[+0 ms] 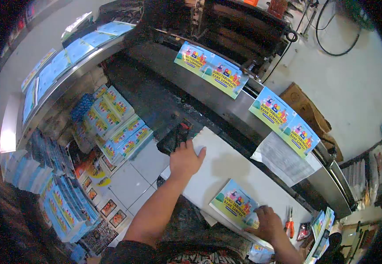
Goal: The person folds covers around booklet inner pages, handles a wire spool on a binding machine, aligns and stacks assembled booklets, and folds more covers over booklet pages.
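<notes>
My left hand [185, 159] is open, its fingers apart, over the end of a long white board [235, 163]. A crumpled black item [169, 138] with a bit of red lies just past those fingertips. Lower on the board is a booklet [232, 202] with a blue, yellow and green cover reading "Buku Tabungan Bank Sampah". My right hand [265, 224] grips its right end, thumb on the cover and fingers curled; what is under the palm is hidden. Orange-handled pliers [290, 224] rest to the right of this hand.
Printed sheets [213, 68] and another printed pair [285, 121] lie along the machine's metal ledge [239, 110]. A paper sheet [283, 158] hangs below. Stacked booklets [120, 123] stand on the tiled floor at left, with more piles [65, 207] nearer. A small packet [304, 230] sits by the pliers.
</notes>
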A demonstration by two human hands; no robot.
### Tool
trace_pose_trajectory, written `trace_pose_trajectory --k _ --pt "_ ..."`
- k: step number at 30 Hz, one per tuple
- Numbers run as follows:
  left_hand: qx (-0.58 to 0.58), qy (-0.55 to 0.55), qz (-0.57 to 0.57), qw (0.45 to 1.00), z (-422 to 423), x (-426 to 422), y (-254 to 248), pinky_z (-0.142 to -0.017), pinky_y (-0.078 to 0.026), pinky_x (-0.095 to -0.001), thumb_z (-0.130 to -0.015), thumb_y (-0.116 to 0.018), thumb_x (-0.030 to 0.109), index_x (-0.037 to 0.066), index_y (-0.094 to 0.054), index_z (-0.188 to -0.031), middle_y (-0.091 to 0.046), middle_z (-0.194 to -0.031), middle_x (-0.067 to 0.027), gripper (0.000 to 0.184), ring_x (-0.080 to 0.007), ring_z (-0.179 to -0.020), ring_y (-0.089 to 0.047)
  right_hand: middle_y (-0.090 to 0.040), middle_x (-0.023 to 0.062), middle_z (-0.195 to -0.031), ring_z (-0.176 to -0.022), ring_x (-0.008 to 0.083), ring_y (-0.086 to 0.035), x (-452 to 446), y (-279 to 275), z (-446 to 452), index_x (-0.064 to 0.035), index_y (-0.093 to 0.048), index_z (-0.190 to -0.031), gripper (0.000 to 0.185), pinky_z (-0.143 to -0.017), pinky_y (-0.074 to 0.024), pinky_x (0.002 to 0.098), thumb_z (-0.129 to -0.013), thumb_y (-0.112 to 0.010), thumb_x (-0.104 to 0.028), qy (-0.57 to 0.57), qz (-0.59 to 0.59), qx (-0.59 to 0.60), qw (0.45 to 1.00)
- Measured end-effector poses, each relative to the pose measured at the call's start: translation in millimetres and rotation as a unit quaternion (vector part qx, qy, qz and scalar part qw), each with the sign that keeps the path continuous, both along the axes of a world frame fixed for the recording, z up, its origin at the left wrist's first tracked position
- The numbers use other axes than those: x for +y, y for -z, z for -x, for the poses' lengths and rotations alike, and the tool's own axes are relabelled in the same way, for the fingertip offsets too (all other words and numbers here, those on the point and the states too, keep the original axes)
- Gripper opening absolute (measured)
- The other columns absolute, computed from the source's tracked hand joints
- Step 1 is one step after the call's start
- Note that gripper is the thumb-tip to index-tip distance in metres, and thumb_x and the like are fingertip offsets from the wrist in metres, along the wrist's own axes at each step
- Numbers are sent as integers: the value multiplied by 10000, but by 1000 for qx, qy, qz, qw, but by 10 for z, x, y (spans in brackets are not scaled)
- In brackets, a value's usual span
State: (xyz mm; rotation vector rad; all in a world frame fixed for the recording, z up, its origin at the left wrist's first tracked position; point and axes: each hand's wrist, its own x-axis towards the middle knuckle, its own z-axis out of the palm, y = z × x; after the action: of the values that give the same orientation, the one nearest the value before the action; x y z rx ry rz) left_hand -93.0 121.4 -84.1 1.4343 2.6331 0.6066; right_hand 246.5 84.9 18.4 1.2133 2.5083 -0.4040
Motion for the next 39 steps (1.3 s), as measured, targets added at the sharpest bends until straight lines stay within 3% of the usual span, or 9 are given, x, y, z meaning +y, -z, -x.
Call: trace_pose_trajectory --k 8,14,16,17,18,20,23,34,39 --pt "23 3 -19 1000 -26 0 39 -736 -541 -457 -871 -535 525 -13 -542 -1129 -630 -993 -206 597 -349 -894 -653 -560 180 -1194 -1104 346 -538 -10 197 -270 -15 -600 -1108 642 -955 -466 426 -650 -816 -408 -18 21 76 997" --pt "-19 -3 -21 1000 -29 -12 53 -757 -531 -469 -872 -529 532 -16 -533 -1146 -624 -981 -197 612 -352 -894 -648 -605 243 -756 -686 422 -605 475 -246 -442 -47 -630 -1028 214 -583 -464 479 -835 -570 -118 118 -61 115 985" --pt "12 10 -33 999 17 10 119 -753 -524 -472 -876 -530 525 -15 -531 -1137 -622 -970 -190 599 -345 -882 -648 -644 240 -930 -832 448 -626 755 -586 -477 -51 -617 -1107 272 -734 -509 502 -891 -542 -199 176 -123 -41 976" --pt "7 3 -31 999 24 12 117 -753 -524 -472 -876 -530 525 -15 -531 -1137 -622 -970 -190 599 -345 -882 -648 -647 238 -968 -888 425 -634 947 -459 -881 -49 -607 -1158 325 -762 -509 480 -899 -546 -236 104 -292 66 948" --pt "6 4 -26 1000 3 8 99 -746 -523 -470 -878 -530 523 -17 -532 -1131 -621 -976 -189 596 -342 -875 -650 -647 223 -1023 -967 378 -626 1110 -724 -817 -31 -626 -1137 327 -788 -505 450 -898 -561 -244 276 -265 163 909" --pt "3 3 -18 1000 35 -7 54 -739 -522 -468 -880 -530 521 -18 -533 -1126 -621 -982 -188 592 -338 -868 -651 -649 221 -1125 -1044 274 -634 1493 -1088 -864 -7 -549 -1293 356 -888 -497 374 -970 -441 -109 87 -493 182 846" --pt "-3 9 -3 1000 46 -6 28 -742 -520 -465 -883 -523 528 -16 -526 -1143 -617 -998 -185 603 -332 -881 -648 -542 169 -1349 -1216 250 -549 1687 -1459 -45 -34 -482 -1369 522 -1026 -429 354 -872 -388 93 88 -537 260 798" --pt "-28 15 18 999 87 50 45 -783 -517 -466 -878 -522 533 -6 -514 -1202 -617 -1048 -190 629 -332 -937 -643 -647 191 -1055 -970 368 -618 1745 21 421 -54 -628 -1068 236 -831 -505 460 -849 -551 -100 -2 -264 114 958" --pt "-10 0 7 1000 41 42 9 -776 -517 -482 -876 -525 529 -4 -529 -1188 -621 -1045 -186 618 -344 -924 -647 -604 168 -1110 -1039 349 -600 564 24 0 -81 -592 -1118 550 -859 -507 448 -710 -774 -403 22 24 -6 999"
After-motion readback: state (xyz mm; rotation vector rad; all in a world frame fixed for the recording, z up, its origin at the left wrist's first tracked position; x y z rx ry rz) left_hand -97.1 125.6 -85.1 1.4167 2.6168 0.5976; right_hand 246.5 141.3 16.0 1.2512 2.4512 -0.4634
